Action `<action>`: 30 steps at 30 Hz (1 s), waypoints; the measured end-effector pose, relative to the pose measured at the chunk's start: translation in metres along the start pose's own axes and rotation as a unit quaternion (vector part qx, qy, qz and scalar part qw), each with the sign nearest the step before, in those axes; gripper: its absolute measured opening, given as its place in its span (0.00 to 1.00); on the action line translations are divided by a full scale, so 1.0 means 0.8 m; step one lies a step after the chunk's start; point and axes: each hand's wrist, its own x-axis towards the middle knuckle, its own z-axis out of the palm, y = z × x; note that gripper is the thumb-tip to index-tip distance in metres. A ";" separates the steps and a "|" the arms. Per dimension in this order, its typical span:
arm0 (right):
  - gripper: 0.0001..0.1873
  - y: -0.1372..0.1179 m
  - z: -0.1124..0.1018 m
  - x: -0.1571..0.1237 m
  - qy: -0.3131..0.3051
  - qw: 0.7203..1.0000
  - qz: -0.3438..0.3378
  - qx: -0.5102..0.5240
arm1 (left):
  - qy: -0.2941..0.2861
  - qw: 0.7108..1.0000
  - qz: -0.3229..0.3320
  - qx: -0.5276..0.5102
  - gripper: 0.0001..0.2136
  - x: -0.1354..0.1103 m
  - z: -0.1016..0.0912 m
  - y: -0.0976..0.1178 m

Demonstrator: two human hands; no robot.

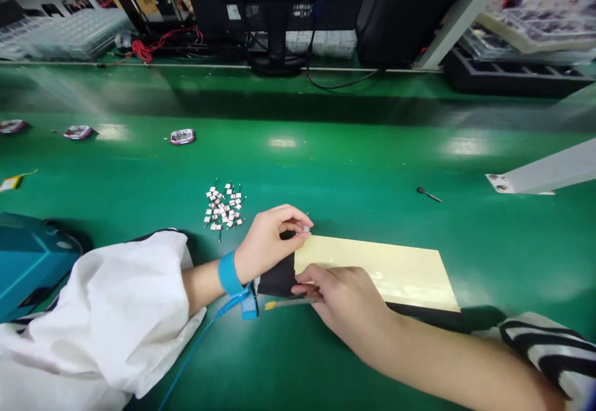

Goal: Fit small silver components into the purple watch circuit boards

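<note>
Cream-lined black sheet (377, 272): where does it lie?

— Flat on the green bench mat (326, 156), its black end (275, 276) showing just beside the left hand (267, 243).

What does that hand hold?

— Thumb and fingers close in a narrow pinch on a tiny white part (306, 228), above the sheet's corner. A blue wrist strap (230, 272) circles the wrist.

And the right hand (347, 296)?

— Fingers (310, 274) rest on the sheet's near edge; a slim tool with a yellow end (288, 303) runs beneath them. Whether they grip it cannot be told.

What lies nearby?

— A heap of small white leaded parts (223, 206) lies just beyond the left hand; pouch cells (181, 136) sit farther off.
</note>
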 end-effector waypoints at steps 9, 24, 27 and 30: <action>0.04 0.007 -0.009 0.009 -0.083 0.983 0.105 0.122 | 0.005 1.000 0.022 0.000 0.07 0.001 0.000 0.000; 0.10 0.042 -0.030 0.035 0.057 0.790 0.110 0.600 | 0.094 0.967 0.204 0.124 0.15 -0.016 -0.003 0.009; 0.08 0.040 -0.027 0.032 0.056 0.794 0.108 0.596 | 0.093 0.955 0.239 0.151 0.15 -0.015 -0.003 0.012; 0.08 0.037 -0.026 0.030 0.072 0.791 0.103 0.599 | 0.097 0.935 0.274 0.203 0.13 -0.015 -0.005 0.016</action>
